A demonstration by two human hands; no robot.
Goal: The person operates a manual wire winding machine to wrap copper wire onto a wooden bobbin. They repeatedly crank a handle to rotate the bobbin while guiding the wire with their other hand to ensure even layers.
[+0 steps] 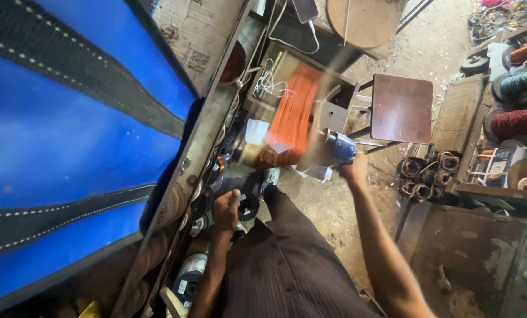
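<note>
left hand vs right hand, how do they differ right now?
The left hand sits low by the person's lap among dark spools; the right hand reaches higher, at the blue crank end of the winder. The left hand looks sharp, while blur surrounds the right hand's orange copper coil. Both are bare.

Dark pinstriped trousers, bare forearms.

Coil (291, 115) was orange, winder hub (340, 147) blue, stool top (401, 108) dark red-brown, tarp (57, 147) bright blue w/ black stitched straps, trousers (287, 265) dark pinstriped.
</note>
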